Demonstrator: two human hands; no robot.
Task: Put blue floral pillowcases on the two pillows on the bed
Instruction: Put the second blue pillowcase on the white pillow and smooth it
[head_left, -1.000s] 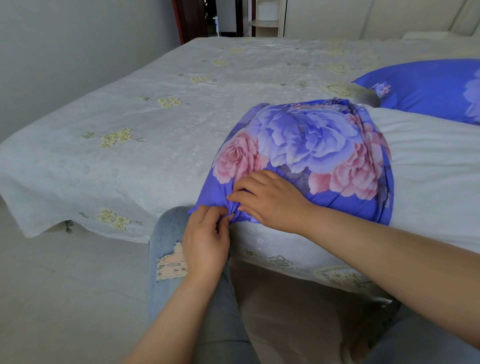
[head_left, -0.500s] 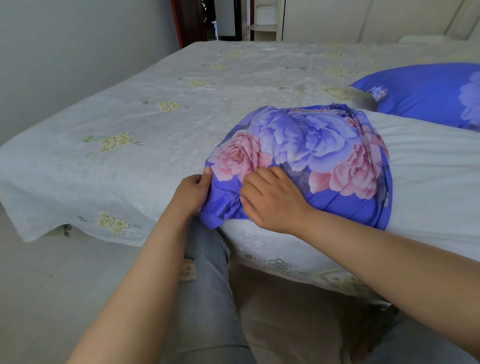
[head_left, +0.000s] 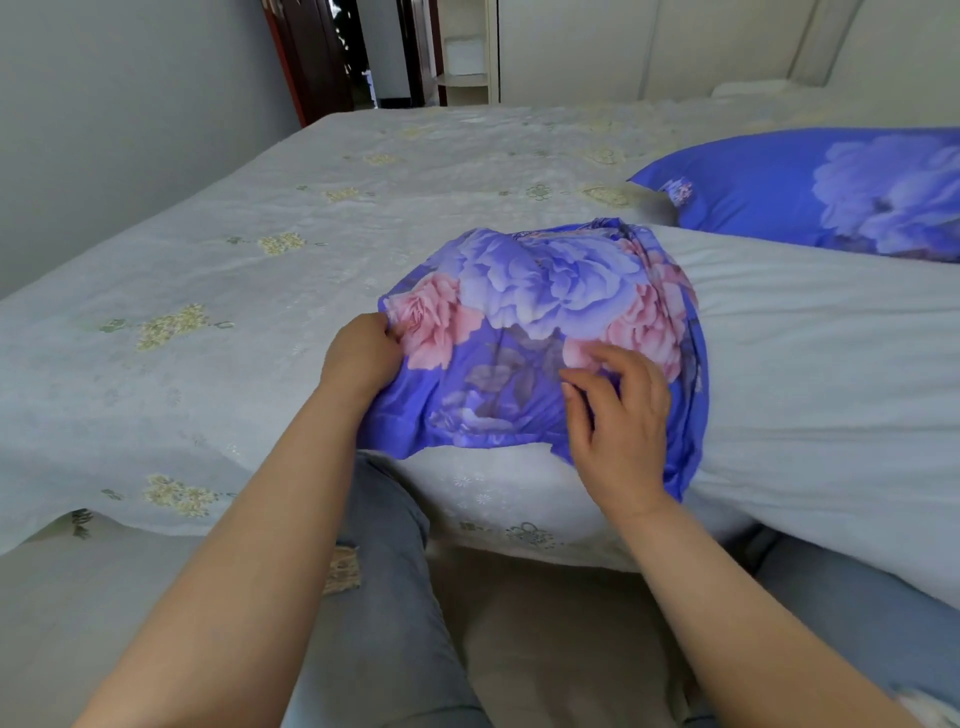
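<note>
A white pillow (head_left: 831, 364) lies across the near edge of the bed, its left end covered by a bunched blue floral pillowcase (head_left: 545, 312) with pink and lilac flowers. My left hand (head_left: 363, 353) grips the case's left corner, fingers curled into the cloth. My right hand (head_left: 618, 421) rests on the case's front lower edge with fingers loosely bent; whether it pinches cloth is unclear. A second pillow (head_left: 821, 192), fully inside a blue floral case, lies behind at the right.
The bed (head_left: 260, 249) wears a pale grey cover with yellow flower patches, its edge hanging toward the floor. My jeans-clad legs stand against the bed's side. A grey wall runs along the left, a dark doorway at the back.
My left hand moved up from the case's lower corner to its left side. My right hand slid right along the lower edge and its fingers loosened. The case now sits flatter over the pillow's end.
</note>
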